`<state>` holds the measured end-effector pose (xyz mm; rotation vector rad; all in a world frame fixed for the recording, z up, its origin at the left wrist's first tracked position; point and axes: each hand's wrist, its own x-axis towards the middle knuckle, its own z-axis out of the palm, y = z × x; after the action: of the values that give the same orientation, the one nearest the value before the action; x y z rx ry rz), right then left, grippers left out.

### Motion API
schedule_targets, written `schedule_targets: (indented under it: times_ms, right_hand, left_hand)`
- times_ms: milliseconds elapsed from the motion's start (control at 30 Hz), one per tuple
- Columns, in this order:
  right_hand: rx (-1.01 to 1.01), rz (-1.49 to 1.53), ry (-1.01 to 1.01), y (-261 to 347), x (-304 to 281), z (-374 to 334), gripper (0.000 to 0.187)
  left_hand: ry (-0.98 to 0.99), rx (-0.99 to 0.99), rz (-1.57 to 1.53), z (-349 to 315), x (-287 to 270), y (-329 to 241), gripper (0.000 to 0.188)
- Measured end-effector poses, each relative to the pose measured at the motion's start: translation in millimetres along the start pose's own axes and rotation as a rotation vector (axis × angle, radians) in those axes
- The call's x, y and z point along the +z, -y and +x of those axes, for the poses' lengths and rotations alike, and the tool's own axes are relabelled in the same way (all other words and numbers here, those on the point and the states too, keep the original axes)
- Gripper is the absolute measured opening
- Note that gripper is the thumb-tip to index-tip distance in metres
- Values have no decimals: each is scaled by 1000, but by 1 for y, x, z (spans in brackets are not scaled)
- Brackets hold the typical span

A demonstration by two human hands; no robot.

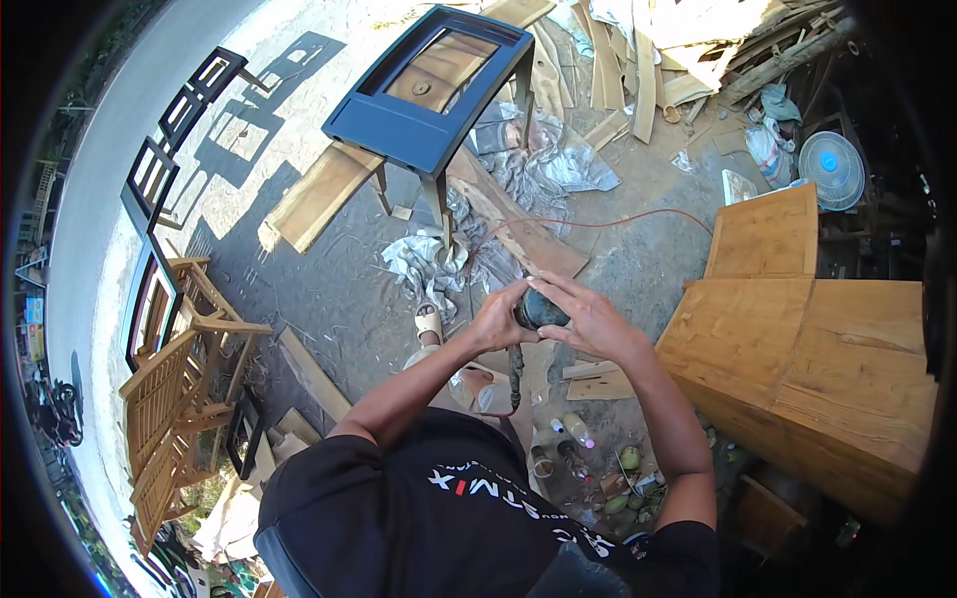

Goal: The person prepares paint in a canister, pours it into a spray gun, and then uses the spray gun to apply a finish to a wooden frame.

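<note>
Both hands are in front of my body, cupped round the dark, round cup of what looks like a spray gun (539, 310). My left hand (496, 319) grips its left side with the fingers curled. Against the right side and top of the cup presses my right hand (590, 317), thumb below and fingers above. A grimy stem (515, 371) hangs under the cup towards a thin red hose near my waist. My palms hide much of the tool. Beyond the hands stands a dark blue painted table frame (394, 135) with an open rectangular panel.
A wooden cabinet (797, 349) stands at right, near a blue-centred fan (831, 169). Red hose (618, 221) crosses the ground among planks (518, 219) and crumpled plastic sheeting (538, 164). Bottles (575, 429) and green fruits (630, 458) lie near my feet. Wooden chairs (164, 399) are at left.
</note>
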<state>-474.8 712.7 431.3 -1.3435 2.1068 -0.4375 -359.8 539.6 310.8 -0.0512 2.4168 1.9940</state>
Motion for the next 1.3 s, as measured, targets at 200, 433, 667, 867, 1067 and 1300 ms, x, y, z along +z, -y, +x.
schedule_targets:
  times_ms: [200, 433, 667, 867, 1067, 1300]
  right_hand:
    - [-41, 476, -276, 24, 32, 72, 115]
    - [-1, 686, 76, 85, 123, 147, 111]
    - [-210, 658, -190, 132, 125, 170, 32]
    - [-241, 670, -119, 143, 112, 174, 27]
    - [-393, 744, -38, 181, 117, 194, 39]
    - [-332, 693, 58, 250, 142, 209, 40]
  left_hand:
    - [-319, 66, 64, -14, -103, -27, 96]
    - [-631, -30, 185, -43, -192, -63, 94]
    - [-948, -158, 212, -90, -185, -97, 106]
    - [-1193, 0, 101, -154, -154, -71, 68]
    - [-967, -323, -361, -197, -77, 0, 29]
    - [-779, -112, -672, -220, -87, 47, 29]
